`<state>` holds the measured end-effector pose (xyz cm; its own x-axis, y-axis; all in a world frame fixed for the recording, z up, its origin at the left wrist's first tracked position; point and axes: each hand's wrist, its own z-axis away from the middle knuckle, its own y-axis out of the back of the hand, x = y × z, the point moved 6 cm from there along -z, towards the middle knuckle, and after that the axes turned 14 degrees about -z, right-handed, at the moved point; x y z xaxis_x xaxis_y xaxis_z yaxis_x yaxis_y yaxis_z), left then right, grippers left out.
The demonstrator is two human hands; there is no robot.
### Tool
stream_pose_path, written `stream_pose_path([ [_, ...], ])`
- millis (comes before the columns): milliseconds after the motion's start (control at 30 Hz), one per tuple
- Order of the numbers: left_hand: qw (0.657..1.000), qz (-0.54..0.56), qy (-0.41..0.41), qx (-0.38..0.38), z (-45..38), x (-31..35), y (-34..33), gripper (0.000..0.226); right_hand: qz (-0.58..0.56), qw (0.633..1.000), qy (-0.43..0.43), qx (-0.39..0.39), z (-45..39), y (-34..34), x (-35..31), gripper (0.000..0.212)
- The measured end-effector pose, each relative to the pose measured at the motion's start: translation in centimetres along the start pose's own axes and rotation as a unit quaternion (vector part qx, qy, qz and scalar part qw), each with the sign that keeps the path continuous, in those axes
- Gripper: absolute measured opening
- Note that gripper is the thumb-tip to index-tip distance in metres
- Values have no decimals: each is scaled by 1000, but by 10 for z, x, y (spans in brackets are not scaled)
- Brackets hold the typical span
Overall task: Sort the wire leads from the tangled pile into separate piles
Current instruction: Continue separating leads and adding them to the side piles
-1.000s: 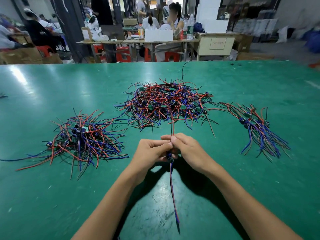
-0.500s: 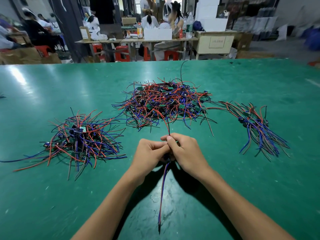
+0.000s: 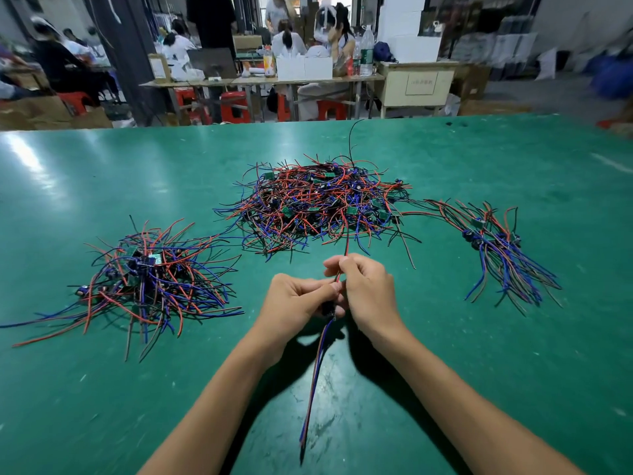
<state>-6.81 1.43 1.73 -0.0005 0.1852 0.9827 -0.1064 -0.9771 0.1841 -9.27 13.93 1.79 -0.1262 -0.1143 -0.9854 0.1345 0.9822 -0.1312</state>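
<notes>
A big tangled pile (image 3: 318,204) of red, blue and black wire leads with small green boards lies at the table's middle. A smaller pile (image 3: 150,279) sits to the left and a loose bundle (image 3: 496,248) to the right. Just in front of the tangled pile, my left hand (image 3: 294,303) and my right hand (image 3: 366,289) meet and both pinch one wire lead (image 3: 317,371). Its red and black ends rise from my right fingers toward the pile, and its blue and red tail hangs down toward me. Its small component is mostly hidden between my fingers.
The green table (image 3: 479,337) stretches wide on all sides. Beyond its far edge stand work tables (image 3: 260,80) with boxes and bottles, red stools (image 3: 236,106) and seated people (image 3: 291,39).
The hanging tail has swung from pointing down-right to down-left. My hands stay together in front of the pile, and the upper red wire now shows between my right fingers.
</notes>
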Motion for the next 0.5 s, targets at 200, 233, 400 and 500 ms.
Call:
stream_pose_path([
  [200,995,-82,-36,-39,1,4,-8,13,-6,996,-15,86,-15,22,0,28],
  [233,993,-96,-37,-51,2,4,-10,14,-25,994,-26,105,-18,28,0,27],
  [400,984,-153,-41,-87,3,3,-11,19,-225,950,-180,124,-21,38,12,24],
  [500,991,-101,-18,-82,6,2,-8,12,-306,921,-230,72,-19,39,10,27],
])
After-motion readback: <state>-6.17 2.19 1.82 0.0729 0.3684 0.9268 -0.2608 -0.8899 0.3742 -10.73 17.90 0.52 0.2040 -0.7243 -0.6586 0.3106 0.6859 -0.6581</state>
